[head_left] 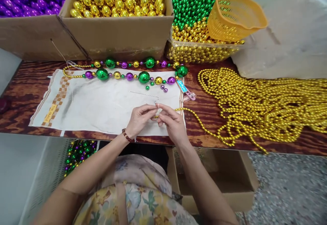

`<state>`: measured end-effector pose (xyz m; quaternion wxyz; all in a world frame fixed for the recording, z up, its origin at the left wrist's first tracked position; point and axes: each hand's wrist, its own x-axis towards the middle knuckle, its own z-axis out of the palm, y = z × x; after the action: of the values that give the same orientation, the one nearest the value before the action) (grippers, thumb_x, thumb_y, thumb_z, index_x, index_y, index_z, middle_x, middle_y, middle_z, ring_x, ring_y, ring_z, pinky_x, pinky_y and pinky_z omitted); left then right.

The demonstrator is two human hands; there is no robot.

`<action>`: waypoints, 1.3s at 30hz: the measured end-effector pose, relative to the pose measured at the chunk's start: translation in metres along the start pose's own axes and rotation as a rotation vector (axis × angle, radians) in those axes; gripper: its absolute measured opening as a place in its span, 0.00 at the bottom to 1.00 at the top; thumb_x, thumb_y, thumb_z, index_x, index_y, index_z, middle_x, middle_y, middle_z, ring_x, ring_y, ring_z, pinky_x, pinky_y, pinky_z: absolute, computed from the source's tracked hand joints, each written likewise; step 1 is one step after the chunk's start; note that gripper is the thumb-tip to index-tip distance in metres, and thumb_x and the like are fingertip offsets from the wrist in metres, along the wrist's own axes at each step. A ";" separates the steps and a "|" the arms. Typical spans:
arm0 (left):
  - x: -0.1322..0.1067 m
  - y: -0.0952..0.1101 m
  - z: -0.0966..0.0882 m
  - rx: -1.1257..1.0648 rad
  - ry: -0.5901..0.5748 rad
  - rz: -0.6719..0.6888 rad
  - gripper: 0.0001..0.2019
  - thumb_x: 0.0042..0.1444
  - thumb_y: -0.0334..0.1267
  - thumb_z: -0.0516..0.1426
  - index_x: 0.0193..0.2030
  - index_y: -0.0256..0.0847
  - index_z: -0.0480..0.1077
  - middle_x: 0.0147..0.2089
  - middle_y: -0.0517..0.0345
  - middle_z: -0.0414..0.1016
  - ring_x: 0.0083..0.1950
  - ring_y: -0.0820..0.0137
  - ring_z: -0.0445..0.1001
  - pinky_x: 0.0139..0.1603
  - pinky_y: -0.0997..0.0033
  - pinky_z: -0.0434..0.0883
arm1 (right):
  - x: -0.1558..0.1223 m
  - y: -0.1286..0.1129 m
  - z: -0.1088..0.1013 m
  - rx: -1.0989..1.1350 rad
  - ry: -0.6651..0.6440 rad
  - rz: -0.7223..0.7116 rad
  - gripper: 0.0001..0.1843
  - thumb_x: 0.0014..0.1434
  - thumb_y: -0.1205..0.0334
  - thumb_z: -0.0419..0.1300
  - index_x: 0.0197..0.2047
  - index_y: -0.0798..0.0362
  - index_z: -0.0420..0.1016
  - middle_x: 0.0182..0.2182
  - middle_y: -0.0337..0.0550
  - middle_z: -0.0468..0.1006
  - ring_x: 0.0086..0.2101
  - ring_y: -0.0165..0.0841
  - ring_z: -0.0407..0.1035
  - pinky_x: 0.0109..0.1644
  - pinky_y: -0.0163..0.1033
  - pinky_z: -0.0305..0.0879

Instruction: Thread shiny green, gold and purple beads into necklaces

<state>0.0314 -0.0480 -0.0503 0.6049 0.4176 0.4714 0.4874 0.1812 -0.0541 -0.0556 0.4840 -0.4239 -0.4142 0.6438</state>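
Observation:
Both my hands meet over a white towel (97, 109), fingers pinched together. My left hand (140, 118), with a brown bead bracelet (126, 135) at the wrist, is closed on the end of a gold bead strand (195, 115). My right hand (173, 122) pinches the same strand, which runs out behind it to the right. A short pale thread (158, 106) shows between the fingertips. Just beyond them lies a thin needle (143, 94). A necklace (129, 77) of green, purple and gold beads lies looped along the towel's far edge, near several loose small beads (162, 87).
A pile of gold bead strands (255, 109) covers the table's right side. Behind stand a cardboard box (114, 35) of large gold beads, a bin (204, 53) of green and gold beads, and an orange basket (237, 20). A pink safety pin (190, 95) lies at the towel's right edge.

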 end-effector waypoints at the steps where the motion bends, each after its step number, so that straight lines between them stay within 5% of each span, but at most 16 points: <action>1: -0.001 -0.001 0.000 0.023 0.011 -0.007 0.14 0.50 0.44 0.67 0.39 0.37 0.80 0.32 0.57 0.79 0.30 0.74 0.73 0.34 0.73 0.71 | 0.000 0.002 0.000 -0.116 0.003 -0.053 0.19 0.57 0.60 0.63 0.52 0.48 0.81 0.23 0.35 0.73 0.23 0.29 0.67 0.29 0.36 0.67; 10: 0.003 0.004 0.000 0.295 0.071 0.060 0.07 0.54 0.39 0.60 0.30 0.38 0.76 0.30 0.60 0.76 0.32 0.73 0.70 0.36 0.73 0.66 | -0.004 -0.008 -0.004 -1.291 -0.111 -0.373 0.23 0.67 0.68 0.51 0.63 0.51 0.71 0.51 0.48 0.82 0.43 0.38 0.78 0.42 0.39 0.70; 14: 0.006 0.017 -0.005 0.477 0.023 0.100 0.08 0.54 0.36 0.56 0.26 0.38 0.72 0.27 0.62 0.71 0.30 0.74 0.66 0.34 0.72 0.62 | 0.005 -0.024 0.006 -1.679 -0.186 -0.272 0.20 0.68 0.71 0.50 0.59 0.52 0.72 0.43 0.48 0.85 0.38 0.39 0.79 0.30 0.37 0.59; 17: 0.010 0.020 -0.008 0.431 -0.008 0.007 0.08 0.51 0.36 0.55 0.24 0.39 0.70 0.24 0.63 0.68 0.29 0.74 0.63 0.33 0.72 0.60 | 0.016 -0.031 0.013 -1.782 -0.241 -0.210 0.15 0.67 0.72 0.50 0.51 0.53 0.74 0.34 0.48 0.83 0.34 0.40 0.77 0.28 0.38 0.52; 22: 0.013 0.016 -0.007 0.136 0.020 -0.148 0.08 0.45 0.39 0.58 0.22 0.38 0.72 0.20 0.64 0.64 0.25 0.77 0.58 0.29 0.73 0.58 | 0.027 -0.026 0.007 -1.626 -0.226 -0.382 0.15 0.64 0.76 0.48 0.41 0.54 0.75 0.38 0.53 0.81 0.38 0.41 0.75 0.34 0.40 0.61; 26: 0.010 0.014 -0.007 0.050 0.086 -0.113 0.09 0.46 0.41 0.62 0.26 0.37 0.76 0.21 0.64 0.66 0.24 0.78 0.58 0.27 0.74 0.56 | 0.025 -0.015 -0.004 -1.116 -0.169 -0.562 0.14 0.66 0.70 0.50 0.45 0.51 0.76 0.50 0.54 0.77 0.50 0.42 0.72 0.52 0.46 0.68; 32: 0.004 0.012 -0.002 0.054 0.056 -0.079 0.09 0.46 0.42 0.66 0.27 0.36 0.77 0.22 0.63 0.70 0.25 0.78 0.61 0.27 0.74 0.59 | 0.020 -0.005 0.005 -0.461 0.040 -0.308 0.06 0.63 0.59 0.62 0.35 0.49 0.77 0.43 0.46 0.78 0.47 0.40 0.72 0.56 0.48 0.67; 39: 0.003 0.010 0.005 -0.225 0.117 -0.140 0.12 0.47 0.42 0.66 0.24 0.36 0.71 0.20 0.65 0.66 0.22 0.81 0.58 0.26 0.76 0.59 | 0.016 0.011 0.024 -0.284 0.176 -0.333 0.07 0.64 0.57 0.59 0.35 0.49 0.71 0.43 0.46 0.72 0.52 0.39 0.68 0.60 0.46 0.62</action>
<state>0.0351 -0.0440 -0.0404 0.6517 0.2845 0.4762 0.5173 0.1531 -0.0437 -0.0617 0.5533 -0.4678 -0.5212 0.4509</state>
